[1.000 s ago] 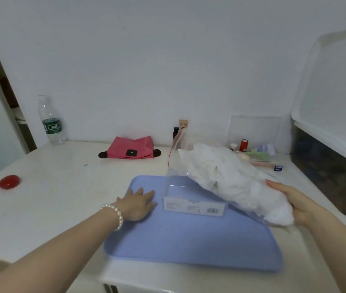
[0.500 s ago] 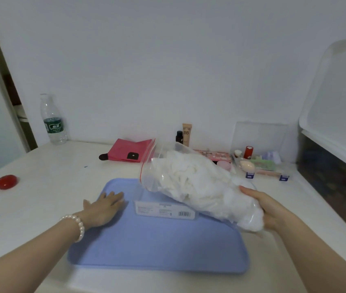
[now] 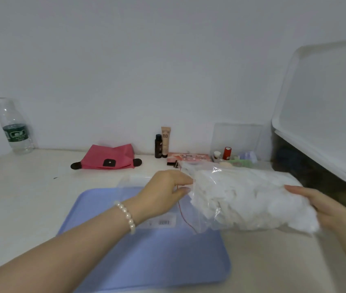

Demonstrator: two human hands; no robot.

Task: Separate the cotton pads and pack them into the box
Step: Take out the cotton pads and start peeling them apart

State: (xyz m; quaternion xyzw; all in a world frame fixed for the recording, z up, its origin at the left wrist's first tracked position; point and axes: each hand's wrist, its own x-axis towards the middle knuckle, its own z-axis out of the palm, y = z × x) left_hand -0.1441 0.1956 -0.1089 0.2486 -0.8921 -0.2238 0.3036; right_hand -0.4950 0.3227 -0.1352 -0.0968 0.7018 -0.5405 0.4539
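A clear zip bag (image 3: 248, 199) stuffed with white cotton pads lies sideways in the air over the right edge of the blue tray (image 3: 146, 261), its red-lined mouth facing left. My left hand (image 3: 163, 193) pinches the bag's mouth between thumb and fingers. My right hand (image 3: 320, 206) grips the bag's closed end from the right. A clear plastic box with a barcode label (image 3: 163, 222) stands on the tray, largely hidden behind my left wrist and the bag.
Along the back wall stand a water bottle (image 3: 14, 127), a pink pouch (image 3: 108, 158), two cosmetic tubes (image 3: 162, 142) and a clear organiser (image 3: 237, 144) with small items. A large white bin lid (image 3: 324, 106) rises at the right over a dark container.
My left hand has left the tray and taken hold of the bag's mouth. The bag has swung level and shifted right, still held at its closed end by my right hand.
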